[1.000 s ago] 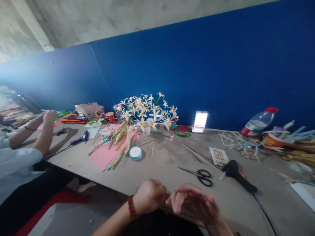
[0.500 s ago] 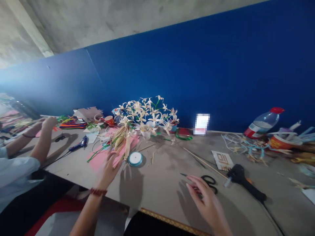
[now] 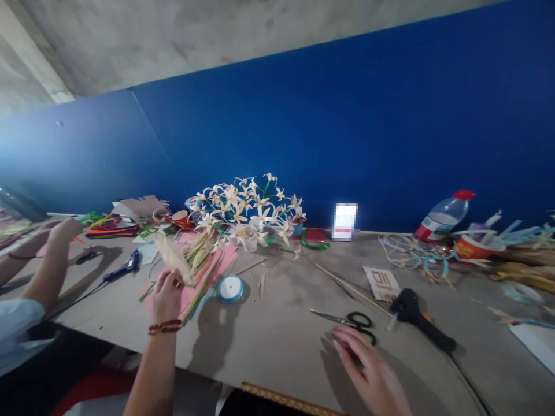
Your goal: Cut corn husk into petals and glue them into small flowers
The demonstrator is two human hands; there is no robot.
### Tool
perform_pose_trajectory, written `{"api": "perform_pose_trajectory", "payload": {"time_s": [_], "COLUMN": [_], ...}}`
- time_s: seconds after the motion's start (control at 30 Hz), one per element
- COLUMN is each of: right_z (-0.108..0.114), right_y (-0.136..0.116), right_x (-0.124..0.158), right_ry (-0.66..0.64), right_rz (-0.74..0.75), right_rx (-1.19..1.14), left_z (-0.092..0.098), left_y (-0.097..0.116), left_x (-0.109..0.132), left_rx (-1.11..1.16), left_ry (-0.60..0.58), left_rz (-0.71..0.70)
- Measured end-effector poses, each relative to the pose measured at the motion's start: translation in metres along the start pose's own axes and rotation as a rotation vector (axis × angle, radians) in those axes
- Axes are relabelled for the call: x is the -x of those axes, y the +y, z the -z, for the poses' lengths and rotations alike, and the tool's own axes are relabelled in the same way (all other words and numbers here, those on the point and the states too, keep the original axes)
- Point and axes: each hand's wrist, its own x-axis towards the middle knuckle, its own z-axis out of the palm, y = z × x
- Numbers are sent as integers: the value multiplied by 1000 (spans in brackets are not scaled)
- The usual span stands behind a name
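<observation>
Right hand (image 3: pixel 368 370): released, palm down above the worktop (image 3: pixel 277 341); I see nothing between thumb and fingers. It sits just beside the handles of the scissors (image 3: pixel 349 321); I cannot tell whether it touches them. The loops face my side, presumably for easy pick-up.

Left hand (image 3: pixel 167 294): grasping a pale, dry husk (image 3: pixel 172 252) between thumb and fingers at its lower end. This end grip probably keeps the rest of the thin blade uncovered and uncreased. The husk is raised over the pink sheet (image 3: pixel 188 296), which carries further strips and likely keeps them together.

Adjacent on the worktop, I note the ribbon spool (image 3: pixel 230 288), lying flat, a position that should stop it rolling. To the right, the black glue gun (image 3: pixel 427 326) lies with its cable trailing towards my edge.

Farther back, pale flowers (image 3: pixel 233 199) stand massed; the white cup (image 3: pixel 250 242) below appears to support some stems. Behind everything rises the blue wall (image 3: pixel 325 133).
</observation>
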Motion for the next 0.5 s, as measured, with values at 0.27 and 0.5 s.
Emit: {"api": "perform_pose_trajectory", "payload": {"time_s": [0.27,0.5], "right_z": [-15,-26], "right_y": [-58,-91], "right_x": [-22,-27], "right_ry": [-304,-220], "right_rz": [-12,-143], "right_rx": [-336,-603], "left_z": [-31,-96], "left_y": [2,57], "left_x": [151,178], "left_rx": [687,848], "left_ry": [-283,-936], "left_rz": [325,549]}}
